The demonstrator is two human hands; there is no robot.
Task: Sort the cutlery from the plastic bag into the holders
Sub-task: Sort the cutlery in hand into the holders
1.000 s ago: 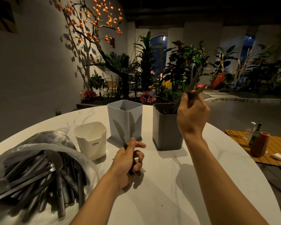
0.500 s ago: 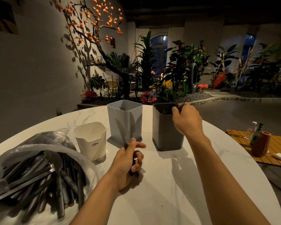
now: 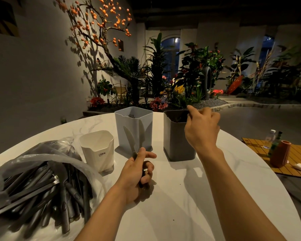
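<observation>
A clear plastic bag (image 3: 33, 159) full of dark cutlery (image 3: 47, 193) lies at the table's left. Three holders stand in a row: a short white holder (image 3: 97, 150), a tall light grey holder (image 3: 134, 129) and a dark grey holder (image 3: 177, 138). My left hand (image 3: 137, 173) grips two knives (image 3: 131, 138) by their handles, blades pointing up in front of the light grey holder. My right hand (image 3: 202, 127) hovers at the dark grey holder's right rim, fingers loosely curled and holding nothing.
The round white marble table (image 3: 181, 214) carries everything. Low at the right stands a yellow slatted side table (image 3: 299, 157) with a terracotta vase (image 3: 280, 153) and small bottles (image 3: 271, 138). Plants and a tree line the far wall.
My right hand lowered a piece of cutlery into the dark grey holder, let go of it and has drawn back slightly to the right. The left hand stayed put with its knives.
</observation>
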